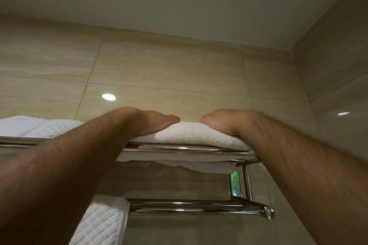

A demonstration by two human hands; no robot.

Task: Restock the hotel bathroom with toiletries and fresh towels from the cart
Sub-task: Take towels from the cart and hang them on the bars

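Already a folded white towel (185, 133) sits on the chrome rack (179, 148), left hand (159, 123) and right hand (216, 123) pressing it flat-palmed; toiletries unseen.

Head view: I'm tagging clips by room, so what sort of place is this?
Most likely a bathroom, perhaps a hotel's: glossy beige wall tiles, a chrome towel rack high on the wall, and a folded white towel on its shelf.
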